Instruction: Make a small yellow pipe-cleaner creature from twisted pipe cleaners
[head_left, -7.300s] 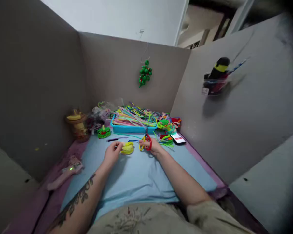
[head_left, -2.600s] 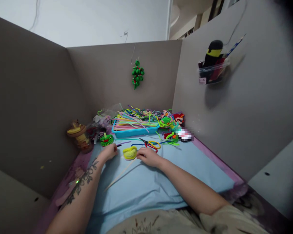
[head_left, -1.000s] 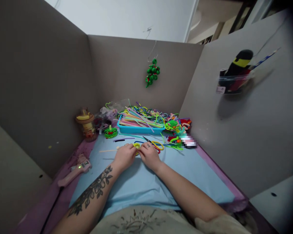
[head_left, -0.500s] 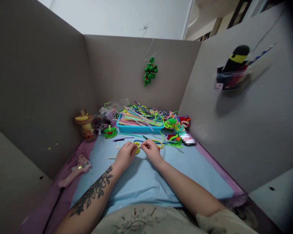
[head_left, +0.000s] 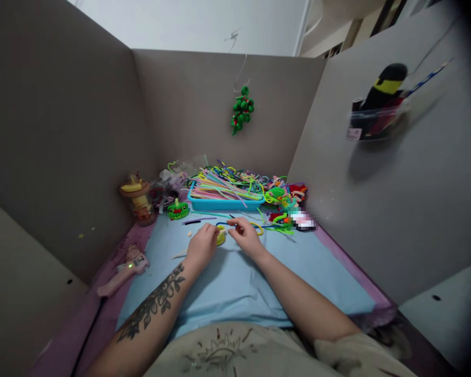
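Head view: left hand (head_left: 201, 246) pinches a yellow pipe-cleaner coil (head_left: 221, 238) steady on the mat (head_left: 227, 285), right hand (head_left: 246, 236) pinching its end.

Yellow coil (head_left: 221, 238): fuzzy chenille, matt. Sheet (head_left: 235, 285) over tabletop: pale blue, matt, paper-like, lightly creased. Tray (head_left: 224, 206): blue plastic, smooth; stems (head_left: 220, 187) in it fuzzy. Glue gun (head_left: 122, 269): pink plastic, smooth. Partition walls (head_left: 63, 131): grey, matt board. Wall holder (head_left: 377, 119): clear glossy plastic.

Left hand (head_left: 201, 246) holds yellow coil (head_left: 221, 239) beside right hand (head_left: 248, 238).
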Motion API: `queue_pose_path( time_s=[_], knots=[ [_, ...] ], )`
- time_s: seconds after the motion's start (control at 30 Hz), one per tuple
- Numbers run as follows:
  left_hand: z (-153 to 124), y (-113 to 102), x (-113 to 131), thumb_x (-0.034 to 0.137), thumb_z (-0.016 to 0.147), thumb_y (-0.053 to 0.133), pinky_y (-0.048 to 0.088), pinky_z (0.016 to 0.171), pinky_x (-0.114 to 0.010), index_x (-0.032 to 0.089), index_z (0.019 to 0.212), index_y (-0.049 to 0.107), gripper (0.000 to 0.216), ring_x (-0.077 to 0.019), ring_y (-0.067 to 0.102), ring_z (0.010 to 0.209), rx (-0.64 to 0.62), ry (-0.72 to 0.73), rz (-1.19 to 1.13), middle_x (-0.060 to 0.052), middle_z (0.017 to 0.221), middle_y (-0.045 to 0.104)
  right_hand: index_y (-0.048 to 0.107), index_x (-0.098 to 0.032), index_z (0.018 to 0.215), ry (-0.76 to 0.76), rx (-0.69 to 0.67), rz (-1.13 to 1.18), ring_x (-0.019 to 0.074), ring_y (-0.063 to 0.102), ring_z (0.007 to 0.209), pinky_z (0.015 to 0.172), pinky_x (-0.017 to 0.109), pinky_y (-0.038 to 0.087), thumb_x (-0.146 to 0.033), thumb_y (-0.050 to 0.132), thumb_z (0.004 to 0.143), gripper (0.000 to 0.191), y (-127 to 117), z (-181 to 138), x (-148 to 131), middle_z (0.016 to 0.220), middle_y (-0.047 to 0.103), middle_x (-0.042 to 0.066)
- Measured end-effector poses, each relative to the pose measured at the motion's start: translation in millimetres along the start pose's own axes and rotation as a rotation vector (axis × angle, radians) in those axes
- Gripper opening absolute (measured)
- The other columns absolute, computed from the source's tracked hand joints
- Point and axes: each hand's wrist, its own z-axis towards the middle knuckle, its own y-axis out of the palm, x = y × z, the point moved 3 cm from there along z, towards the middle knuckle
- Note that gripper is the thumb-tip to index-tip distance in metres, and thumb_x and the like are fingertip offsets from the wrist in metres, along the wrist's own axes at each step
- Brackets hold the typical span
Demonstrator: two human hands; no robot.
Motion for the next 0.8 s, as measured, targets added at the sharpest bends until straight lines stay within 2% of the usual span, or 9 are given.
queue_pose_path(
  time_s=[0.1, 0.23, 0.47, 0.6, 0.8],
  knots=[
    [-1, 1, 1, 0.023, 0.091, 0.034, 0.038, 0.066, -0.027, 0.018, 0.092, 0.055, 0.022, -0.0172, 0.052, 0.078, -0.04, 0.035, 0.129, -0.006, 0.089, 0.055, 0.065, -0.019, 0.088, -0.192, -0.052, -0.233, 0.0142, 0.052, 0.072, 0.067, 0.027, 0.044, -0.02, 0.056, 0.076, 0.015, -1, -3, -6, 0.088, 0.057, 0.005],
    [-3, 1, 3, 0.02, 0.09, 0.038, 0.037, 0.067, -0.028, 0.019, 0.093, 0.055, 0.018, -0.0186, 0.051, 0.081, -0.081, 0.09, 0.231, -0.007, 0.089, 0.054, 0.063, -0.02, 0.092, -0.315, -0.094, -0.393, 0.0182, 0.053, 0.087, 0.079, 0.033, 0.043, -0.018, 0.053, 0.08, 0.016, 6, -11, -8, 0.09, 0.056, 0.006],
    [-3, -1, 9, 0.021, 0.089, 0.042, 0.039, 0.07, -0.029, 0.019, 0.094, 0.055, 0.015, -0.0196, 0.05, 0.084, -0.097, 0.149, 0.332, -0.007, 0.09, 0.054, 0.063, -0.02, 0.082, -0.328, -0.082, -0.561, 0.0201, 0.052, 0.085, 0.078, 0.034, 0.042, -0.019, 0.054, 0.082, 0.009, 6, -13, -9, 0.086, 0.057, 0.006],
    [-3, -2, 9, 0.022, 0.088, 0.044, 0.039, 0.07, -0.03, 0.019, 0.093, 0.055, 0.013, -0.0204, 0.05, 0.086, -0.08, 0.16, 0.307, -0.007, 0.09, 0.054, 0.062, -0.02, 0.085, -0.328, -0.082, -0.582, 0.021, 0.051, 0.087, 0.079, 0.034, 0.042, -0.019, 0.054, 0.081, 0.009, 5, -13, -11, 0.088, 0.057, 0.007],
    [-3, 3, 6, 0.02, 0.088, 0.042, 0.04, 0.069, -0.028, 0.02, 0.089, 0.056, 0.015, -0.018, 0.052, 0.081, -0.038, 0.111, 0.193, -0.005, 0.087, 0.055, 0.059, -0.019, 0.076, -0.32, -0.09, -0.554, 0.0204, 0.051, 0.083, 0.076, 0.034, 0.041, -0.014, 0.053, 0.08, 0.009, 6, -12, -10, 0.083, 0.056, 0.006]
  ],
)
